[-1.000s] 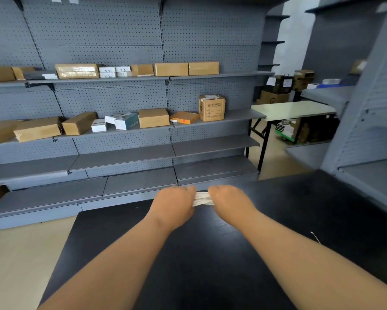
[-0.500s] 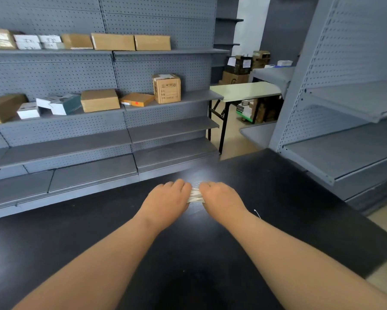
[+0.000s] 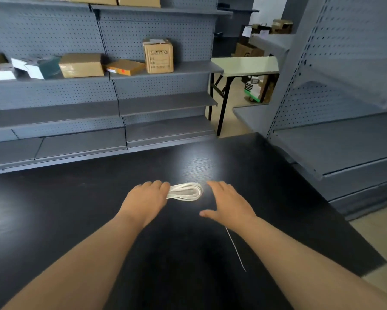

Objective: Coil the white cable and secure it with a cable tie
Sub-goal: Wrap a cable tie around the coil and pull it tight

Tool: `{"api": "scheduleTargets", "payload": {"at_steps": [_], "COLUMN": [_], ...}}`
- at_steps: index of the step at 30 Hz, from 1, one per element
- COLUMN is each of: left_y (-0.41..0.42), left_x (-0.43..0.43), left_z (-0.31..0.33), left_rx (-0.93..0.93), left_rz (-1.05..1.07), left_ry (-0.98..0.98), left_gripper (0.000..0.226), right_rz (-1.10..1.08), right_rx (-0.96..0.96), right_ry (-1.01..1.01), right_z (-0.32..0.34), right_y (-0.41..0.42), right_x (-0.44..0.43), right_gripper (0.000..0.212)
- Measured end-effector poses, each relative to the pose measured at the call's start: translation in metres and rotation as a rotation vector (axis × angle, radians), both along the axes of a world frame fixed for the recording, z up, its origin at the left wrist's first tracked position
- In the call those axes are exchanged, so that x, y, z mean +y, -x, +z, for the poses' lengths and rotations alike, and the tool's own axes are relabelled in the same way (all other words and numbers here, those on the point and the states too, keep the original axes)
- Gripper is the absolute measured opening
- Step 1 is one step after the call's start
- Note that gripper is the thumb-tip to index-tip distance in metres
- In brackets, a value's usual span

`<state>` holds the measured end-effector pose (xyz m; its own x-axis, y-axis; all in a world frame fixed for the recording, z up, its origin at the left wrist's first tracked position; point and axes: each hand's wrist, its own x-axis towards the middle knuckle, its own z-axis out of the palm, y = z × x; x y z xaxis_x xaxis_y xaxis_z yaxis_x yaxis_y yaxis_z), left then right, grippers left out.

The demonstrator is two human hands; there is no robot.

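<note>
The white cable (image 3: 185, 191) lies coiled in a flat bundle on the black table (image 3: 76, 209). My left hand (image 3: 145, 201) covers the coil's left end, fingers curled over it, holding it down. My right hand (image 3: 229, 203) hovers just right of the coil with fingers straight and thumb spread, holding nothing. A thin white cable tie (image 3: 236, 249) lies on the table under my right wrist, running toward me.
Grey pegboard shelving (image 3: 161, 101) stands behind the table with cardboard boxes (image 3: 158, 55) on it. More grey shelves (image 3: 335, 139) press against the table's right side. A pale folding table (image 3: 244, 66) stands farther back. The table's right front corner (image 3: 375, 262) is near my right forearm.
My right hand has let go of the coil and moved off to the right, opening. The left hand still holds the coil's left end. The view has swung down and right.
</note>
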<state>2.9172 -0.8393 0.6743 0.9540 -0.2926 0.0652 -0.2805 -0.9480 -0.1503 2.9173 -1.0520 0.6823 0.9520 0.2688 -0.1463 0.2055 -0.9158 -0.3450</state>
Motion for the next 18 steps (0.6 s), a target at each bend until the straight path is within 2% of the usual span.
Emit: {"api": "scheduleTargets", "payload": {"at_steps": [4, 8, 12, 18], "left_y": [0.007, 0.021, 0.032, 0.037], "left_x": [-0.012, -0.019, -0.023, -0.029], "left_z": [-0.023, -0.043, -0.056, -0.067], "left_rx": [0.063, 0.093, 0.106, 0.122], "left_rz": [0.12, 0.205, 0.243, 0.267], "left_ry": [0.033, 0.061, 0.074, 0.133], "left_gripper": [0.024, 0.022, 0.022, 0.024], "right_rz": [-0.212, -0.268, -0.343, -0.437], "right_rx": [0.096, 0.313, 0.417, 0.442], "right_ry": [0.022, 0.1, 0.084, 0.023], "right_z": [-0.027, -0.045, -0.064, -0.082], "right_y": [-0.001, -0.002, -0.002, -0.007], "right_x": [-0.032, -0.035, -0.036, -0.042], "right_gripper": [0.053, 0.035, 0.019, 0.035]}}
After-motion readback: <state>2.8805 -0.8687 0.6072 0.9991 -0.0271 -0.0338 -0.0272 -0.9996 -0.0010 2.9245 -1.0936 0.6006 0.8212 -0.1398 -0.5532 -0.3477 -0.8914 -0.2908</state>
